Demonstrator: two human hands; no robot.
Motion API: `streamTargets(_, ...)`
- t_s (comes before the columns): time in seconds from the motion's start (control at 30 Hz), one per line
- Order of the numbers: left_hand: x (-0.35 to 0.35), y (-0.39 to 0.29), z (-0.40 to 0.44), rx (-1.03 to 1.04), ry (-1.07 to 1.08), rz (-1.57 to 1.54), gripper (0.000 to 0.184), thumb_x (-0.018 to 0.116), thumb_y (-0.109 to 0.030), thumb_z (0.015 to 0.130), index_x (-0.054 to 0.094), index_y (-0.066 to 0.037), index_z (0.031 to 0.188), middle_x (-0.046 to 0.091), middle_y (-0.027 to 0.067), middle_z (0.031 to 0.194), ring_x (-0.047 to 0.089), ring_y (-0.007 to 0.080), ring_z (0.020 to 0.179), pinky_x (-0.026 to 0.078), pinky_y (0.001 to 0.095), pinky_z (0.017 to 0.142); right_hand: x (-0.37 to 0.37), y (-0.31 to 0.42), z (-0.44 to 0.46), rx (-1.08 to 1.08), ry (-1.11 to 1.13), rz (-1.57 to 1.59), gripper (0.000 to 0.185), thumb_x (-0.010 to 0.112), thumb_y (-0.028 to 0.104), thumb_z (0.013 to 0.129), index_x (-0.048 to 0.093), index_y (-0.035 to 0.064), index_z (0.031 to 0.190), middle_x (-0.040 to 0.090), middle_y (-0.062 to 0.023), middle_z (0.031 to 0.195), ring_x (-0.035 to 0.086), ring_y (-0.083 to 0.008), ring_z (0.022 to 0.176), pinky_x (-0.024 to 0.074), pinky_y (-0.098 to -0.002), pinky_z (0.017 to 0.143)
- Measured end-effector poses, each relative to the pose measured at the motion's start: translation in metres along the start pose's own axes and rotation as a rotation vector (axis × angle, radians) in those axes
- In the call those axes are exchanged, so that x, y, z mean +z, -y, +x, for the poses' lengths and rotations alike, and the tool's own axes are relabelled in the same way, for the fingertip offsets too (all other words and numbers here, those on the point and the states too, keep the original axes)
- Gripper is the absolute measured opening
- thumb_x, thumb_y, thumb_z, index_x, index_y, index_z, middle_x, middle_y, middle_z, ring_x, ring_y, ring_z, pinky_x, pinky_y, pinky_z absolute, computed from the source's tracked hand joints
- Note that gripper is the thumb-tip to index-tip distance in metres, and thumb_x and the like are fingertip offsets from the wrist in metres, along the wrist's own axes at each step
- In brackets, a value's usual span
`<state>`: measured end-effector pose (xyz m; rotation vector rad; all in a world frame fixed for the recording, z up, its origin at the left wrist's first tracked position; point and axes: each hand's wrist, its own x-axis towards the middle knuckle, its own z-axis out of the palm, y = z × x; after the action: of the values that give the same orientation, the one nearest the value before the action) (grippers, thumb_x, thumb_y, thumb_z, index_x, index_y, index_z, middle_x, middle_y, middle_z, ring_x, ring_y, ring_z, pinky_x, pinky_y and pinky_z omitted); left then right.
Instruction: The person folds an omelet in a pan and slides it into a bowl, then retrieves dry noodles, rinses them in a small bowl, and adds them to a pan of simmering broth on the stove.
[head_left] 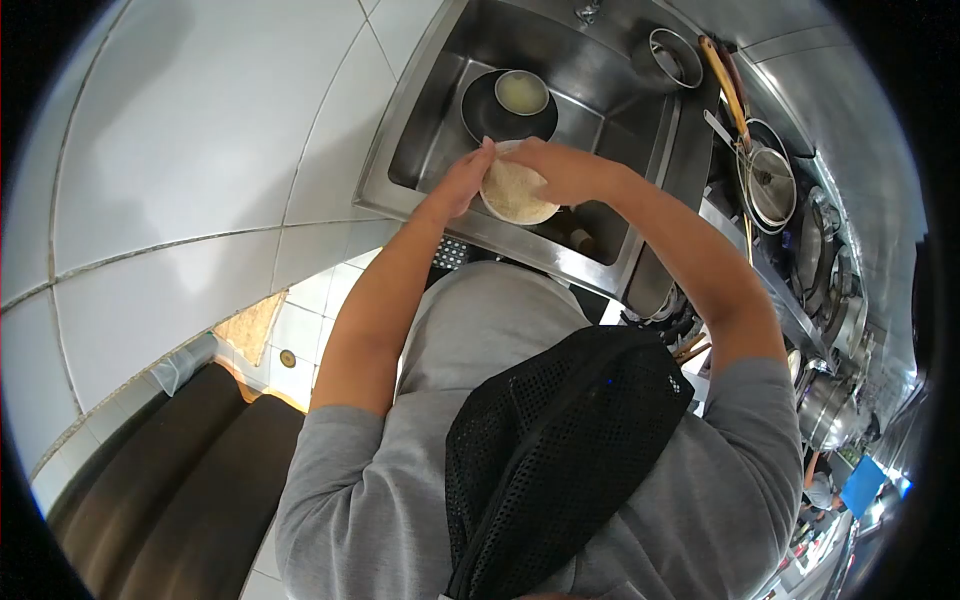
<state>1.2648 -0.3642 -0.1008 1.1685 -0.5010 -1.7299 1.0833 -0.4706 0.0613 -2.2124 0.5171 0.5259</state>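
Over the front of the sink is a white bowl (520,221) full of pale, fine grains (512,190) that look like rice. My left hand (465,183) grips the bowl's left side, its thumb up by the rim. On the other side, my right hand (562,172) curls over the far right rim, its fingers bent down into or against the grains. Their tips are hidden, so what they pinch cannot be made out. Just behind the bowl, a small metal bowl (522,92) of cloudy yellowish liquid sits on a dark round pan (482,112) in the sink.
The steel sink (420,150) has a raised front edge, with a tap (588,12) at the back. A metal pot (668,60) stands at its far right corner. Strainers (770,180) and pans crowd the right side. A tiled wall (190,130) borders the left.
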Motion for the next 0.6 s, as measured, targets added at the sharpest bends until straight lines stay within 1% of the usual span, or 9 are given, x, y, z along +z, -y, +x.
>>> streamTargets(0.03, -0.001, 0.0, 0.001, -0.003, 0.041, 0.014, 0.075, 0.045, -0.065, 0.106, 0.054, -0.003, 0.147, 0.063, 0.0121, 0.141, 0.059, 0.0221, 0.128, 0.042, 0.0374, 0.112, 0.004, -0.003, -0.001, -0.001, 0.002, -0.004, 0.076, 0.074, 0.013, 0.084, 0.045, 0.0079, 0.154, 0.045, -0.0221, 0.154, 0.056, -0.0384, 0.133, 0.0503, -0.0466, 0.108)
streamTargets(0.07, 0.004, -0.006, -0.004, -0.002, 0.039, 0.011, 0.075, 0.045, -0.065, 0.106, 0.054, -0.003, 0.147, 0.063, 0.0121, 0.141, 0.059, 0.0221, 0.128, 0.042, 0.0374, 0.112, 0.013, -0.008, 0.0, -0.102, -0.039, -0.103, 0.076, 0.074, 0.012, 0.083, 0.047, 0.0105, 0.154, 0.044, -0.0206, 0.154, 0.057, -0.0381, 0.131, 0.0519, -0.0464, 0.106)
streamTargets(0.1, 0.01, -0.012, -0.008, -0.07, -0.011, 0.016, 0.075, 0.045, -0.064, 0.106, 0.054, -0.001, 0.146, 0.064, 0.0118, 0.139, 0.059, 0.0216, 0.127, 0.043, 0.037, 0.111, 0.024, -0.013, 0.001, -0.203, -0.081, -0.2, 0.076, 0.075, 0.01, 0.082, 0.048, 0.0132, 0.153, 0.043, -0.0191, 0.153, 0.058, -0.0378, 0.13, 0.0535, -0.0462, 0.104)
streamTargets(0.13, 0.015, -0.017, -0.012, -0.138, -0.062, 0.021, 0.075, 0.045, -0.064, 0.106, 0.055, 0.0, 0.146, 0.065, 0.0115, 0.137, 0.06, 0.0212, 0.126, 0.043, 0.0366, 0.111, 0.033, -0.013, 0.004, -0.204, -0.08, -0.202, 0.076, 0.075, 0.01, 0.082, 0.048, 0.0132, 0.153, 0.043, -0.0191, 0.153, 0.058, -0.0378, 0.13, 0.0535, -0.0462, 0.104)
streamTargets(0.23, 0.017, -0.009, -0.012, -0.147, -0.028, 0.008, 0.074, 0.046, -0.062, 0.107, 0.055, 0.001, 0.145, 0.065, 0.0112, 0.137, 0.06, 0.0207, 0.125, 0.044, 0.036, 0.11, 0.062, -0.01, 0.016, -0.095, -0.152, -0.279, 0.07, 0.077, 0.011, 0.081, 0.054, 0.0174, 0.146, 0.048, -0.02, 0.145, 0.062, -0.0411, 0.123, 0.053, -0.0493, 0.103)
streamTargets(0.33, 0.016, 0.002, -0.007, -0.047, 0.026, -0.044, 0.073, 0.046, -0.061, 0.107, 0.055, 0.0, 0.145, 0.066, 0.0114, 0.135, 0.06, 0.021, 0.124, 0.044, 0.0356, 0.109, 0.074, -0.008, 0.022, -0.008, -0.255, -0.233, 0.062, 0.07, 0.012, 0.086, 0.054, 0.0166, 0.146, 0.051, -0.0201, 0.14, 0.065, -0.0408, 0.114, 0.0551, -0.0493, 0.098)
streamTargets(0.4, 0.021, 0.008, -0.006, -0.02, -0.011, -0.005, 0.072, 0.046, -0.061, 0.108, 0.056, 0.0, 0.144, 0.066, 0.0112, 0.134, 0.06, 0.0207, 0.124, 0.044, 0.0355, 0.109, 0.071, -0.004, 0.025, 0.281, -0.268, -0.224, 0.052, 0.066, 0.015, 0.09, 0.057, 0.0139, 0.141, 0.057, -0.0232, 0.132, 0.067, -0.0428, 0.11, 0.0545, -0.0511, 0.097)
streamTargets(0.53, 0.044, -0.004, -0.013, 0.067, -0.148, 0.029, 0.07, 0.045, -0.06, 0.108, 0.059, 0.0, 0.141, 0.068, 0.0107, 0.13, 0.06, 0.0197, 0.121, 0.045, 0.0349, 0.108, 0.061, -0.017, 0.03, 0.242, -0.425, -0.185, 0.045, 0.067, 0.02, 0.092, 0.062, 0.0089, 0.135, 0.064, -0.0292, 0.123, 0.069, -0.0446, 0.108, 0.0575, -0.0512, 0.092)
streamTargets(0.6, 0.041, -0.006, -0.01, 0.071, -0.136, 0.017, 0.07, 0.045, -0.06, 0.108, 0.058, 0.0, 0.142, 0.067, 0.011, 0.131, 0.06, 0.0196, 0.121, 0.045, 0.0349, 0.108, 0.059, -0.02, 0.037, 0.39, -0.432, -0.087, 0.043, 0.066, 0.019, 0.092, 0.062, 0.0034, 0.132, 0.066, -0.0292, 0.121, 0.069, -0.0458, 0.108, 0.0573, -0.0515, 0.092)
